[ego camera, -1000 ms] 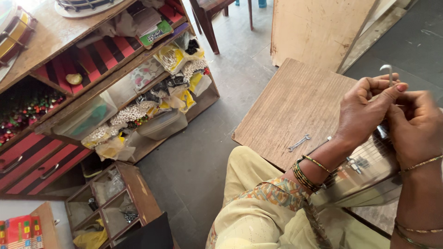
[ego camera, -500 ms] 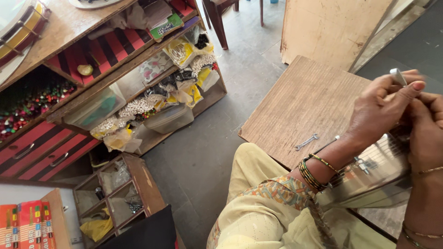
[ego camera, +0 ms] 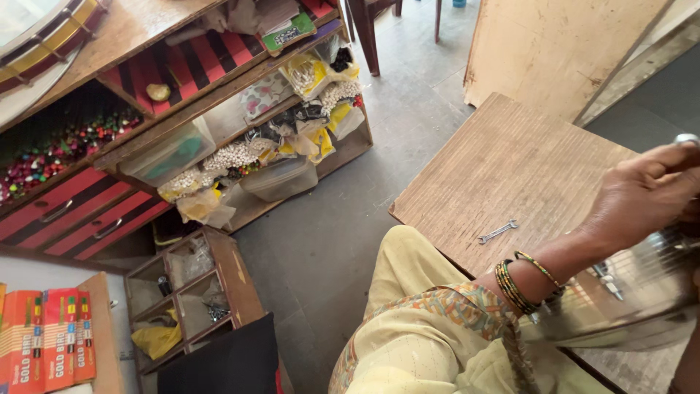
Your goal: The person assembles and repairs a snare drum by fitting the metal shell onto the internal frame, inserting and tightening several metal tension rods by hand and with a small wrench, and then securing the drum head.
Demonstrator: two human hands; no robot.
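Note:
My left hand (ego camera: 642, 193), with bangles at the wrist, is raised over a shiny metal object with strings and pegs (ego camera: 620, 310) that lies across my lap. Its fingers pinch a small silver metal piece (ego camera: 686, 138) at the frame's right edge. Of my right hand only a sliver (ego camera: 691, 215) shows behind the left, and what it holds is hidden. A small flat spanner (ego camera: 497, 232) lies loose on the wooden board (ego camera: 510, 168) just left of my left wrist.
A low shelf unit (ego camera: 219, 109) on the left holds bags of beads, plastic tubs and red striped drawers. A small wooden crate (ego camera: 233, 270) stands on the grey floor near my knee. A plywood sheet (ego camera: 554, 51) leans at the back.
The view has swung left, so both hands have slid to the right edge. My right hand has gone almost out of frame. The spanner has stayed on the board.

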